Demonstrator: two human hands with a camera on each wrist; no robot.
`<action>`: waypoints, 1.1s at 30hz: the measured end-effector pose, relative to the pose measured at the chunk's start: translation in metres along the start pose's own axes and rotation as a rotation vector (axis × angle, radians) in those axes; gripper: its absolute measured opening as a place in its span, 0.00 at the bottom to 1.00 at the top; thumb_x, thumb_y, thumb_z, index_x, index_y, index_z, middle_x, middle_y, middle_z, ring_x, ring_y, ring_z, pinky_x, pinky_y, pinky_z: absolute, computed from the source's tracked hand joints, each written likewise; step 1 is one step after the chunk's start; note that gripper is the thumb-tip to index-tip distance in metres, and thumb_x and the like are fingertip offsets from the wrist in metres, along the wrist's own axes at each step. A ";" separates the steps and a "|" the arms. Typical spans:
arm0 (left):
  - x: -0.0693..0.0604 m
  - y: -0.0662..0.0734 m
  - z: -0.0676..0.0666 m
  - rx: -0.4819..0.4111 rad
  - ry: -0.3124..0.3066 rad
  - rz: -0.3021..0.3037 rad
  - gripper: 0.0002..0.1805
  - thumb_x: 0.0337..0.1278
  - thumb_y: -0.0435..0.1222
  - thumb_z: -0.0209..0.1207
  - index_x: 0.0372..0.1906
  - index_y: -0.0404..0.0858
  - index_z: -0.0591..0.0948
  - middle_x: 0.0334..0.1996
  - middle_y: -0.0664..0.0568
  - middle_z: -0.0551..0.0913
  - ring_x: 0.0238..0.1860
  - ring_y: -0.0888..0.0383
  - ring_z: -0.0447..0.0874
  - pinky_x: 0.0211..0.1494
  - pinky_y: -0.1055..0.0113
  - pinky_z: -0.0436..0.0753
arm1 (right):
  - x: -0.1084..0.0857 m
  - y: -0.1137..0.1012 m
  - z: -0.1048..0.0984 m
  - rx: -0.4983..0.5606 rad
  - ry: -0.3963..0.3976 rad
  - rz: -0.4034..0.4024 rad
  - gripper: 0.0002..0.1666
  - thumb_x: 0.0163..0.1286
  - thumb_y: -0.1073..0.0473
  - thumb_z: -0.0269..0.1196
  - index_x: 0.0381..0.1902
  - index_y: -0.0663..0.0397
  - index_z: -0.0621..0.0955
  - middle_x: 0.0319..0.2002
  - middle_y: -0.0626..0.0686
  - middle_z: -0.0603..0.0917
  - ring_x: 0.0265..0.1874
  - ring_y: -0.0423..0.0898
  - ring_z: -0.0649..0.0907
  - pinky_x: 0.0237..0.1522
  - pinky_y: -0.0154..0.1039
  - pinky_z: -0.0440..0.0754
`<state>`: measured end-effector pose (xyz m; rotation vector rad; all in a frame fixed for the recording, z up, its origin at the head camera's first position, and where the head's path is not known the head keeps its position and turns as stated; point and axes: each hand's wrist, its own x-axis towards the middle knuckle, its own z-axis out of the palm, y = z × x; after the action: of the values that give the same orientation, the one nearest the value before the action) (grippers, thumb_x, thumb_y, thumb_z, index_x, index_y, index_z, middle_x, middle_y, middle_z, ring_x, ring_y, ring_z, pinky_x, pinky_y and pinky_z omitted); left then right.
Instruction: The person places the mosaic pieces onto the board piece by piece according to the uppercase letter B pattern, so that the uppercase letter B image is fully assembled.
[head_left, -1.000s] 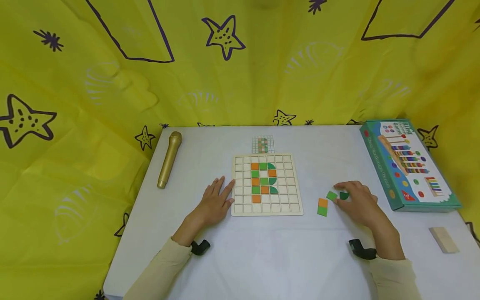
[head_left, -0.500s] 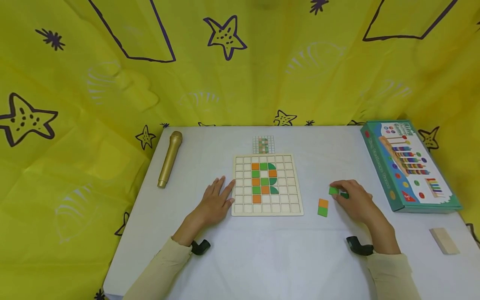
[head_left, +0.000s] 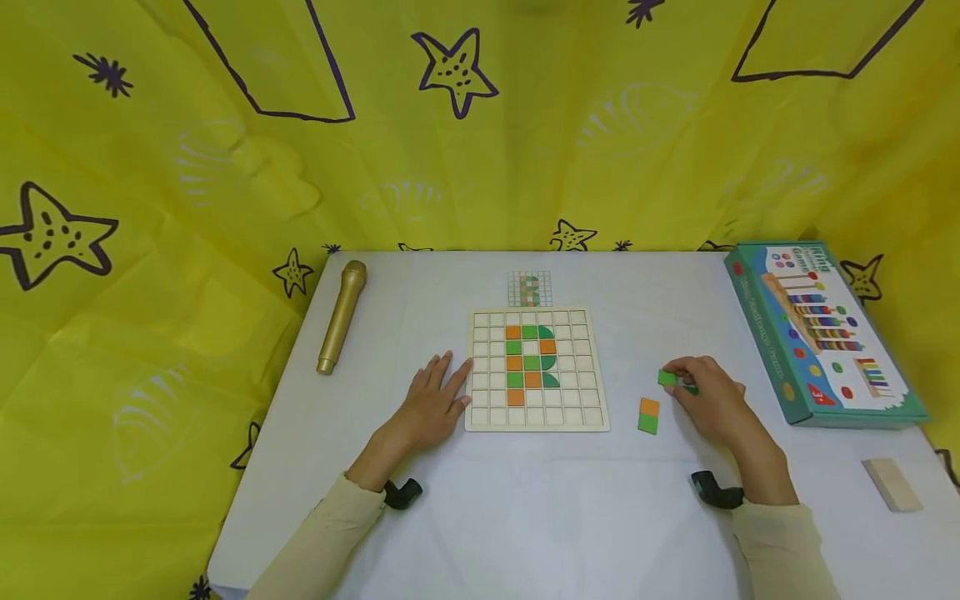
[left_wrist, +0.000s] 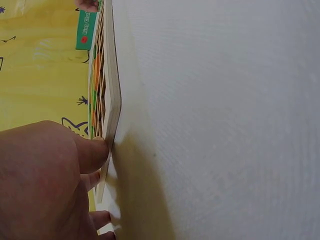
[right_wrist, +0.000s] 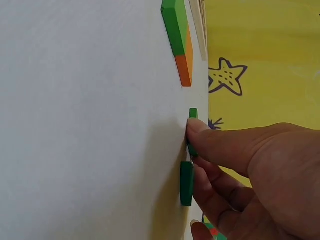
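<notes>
A wooden grid board [head_left: 592,408] holds orange, light green and dark green tiles laid out like a letter R. My left hand [head_left: 424,412] rests at its left side with fingers spread; in the left wrist view the thumb [left_wrist: 92,154] touches the board's edge. Right of the board, my right hand [head_left: 708,398] pinches a light green square tile [head_left: 667,377] low over the table. A dark green tile [right_wrist: 186,183] lies beside those fingers, partly hidden in the head view. Nearer the board, an orange tile [head_left: 649,407] and a green tile [head_left: 647,425] lie edge to edge.
Behind the board lies a small pattern card [head_left: 529,288] printed with the R. A gold microphone [head_left: 342,317] lies at the left. On the right are a green game box [head_left: 825,333] and a pale wooden block [head_left: 892,484]. A yellow curtain [head_left: 480,167] hangs behind.
My right hand has shifted slightly left and taken the light green tile between its fingers, turning it straighter and moving it a little away from me. The left hand stays at the board.
</notes>
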<state>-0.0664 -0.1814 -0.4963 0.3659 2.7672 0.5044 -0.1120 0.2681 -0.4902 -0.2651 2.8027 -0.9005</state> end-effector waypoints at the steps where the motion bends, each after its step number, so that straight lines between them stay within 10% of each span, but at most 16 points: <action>1: 0.000 0.000 0.000 0.002 0.000 0.001 0.35 0.86 0.51 0.41 0.87 0.49 0.50 0.86 0.38 0.43 0.86 0.37 0.37 0.85 0.38 0.45 | 0.001 -0.001 0.000 -0.001 0.002 -0.007 0.18 0.79 0.63 0.63 0.61 0.64 0.78 0.55 0.69 0.77 0.55 0.67 0.80 0.48 0.62 0.61; 16: 0.001 0.000 0.001 -0.028 0.012 0.019 0.34 0.86 0.49 0.43 0.87 0.47 0.51 0.86 0.36 0.44 0.86 0.35 0.37 0.84 0.36 0.44 | 0.019 -0.033 0.019 0.024 -0.053 -0.025 0.19 0.79 0.64 0.62 0.61 0.70 0.77 0.57 0.70 0.76 0.58 0.66 0.77 0.59 0.66 0.63; 33: -0.001 0.002 -0.003 -0.006 -0.011 0.008 0.35 0.87 0.51 0.41 0.87 0.49 0.49 0.86 0.36 0.43 0.86 0.35 0.37 0.84 0.36 0.46 | 0.008 -0.111 0.072 -0.017 -0.106 -0.262 0.15 0.73 0.65 0.69 0.55 0.61 0.82 0.47 0.54 0.80 0.46 0.50 0.80 0.49 0.47 0.70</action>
<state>-0.0662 -0.1813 -0.4924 0.3767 2.7545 0.5110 -0.0905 0.1377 -0.4831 -0.6753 2.7189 -0.8852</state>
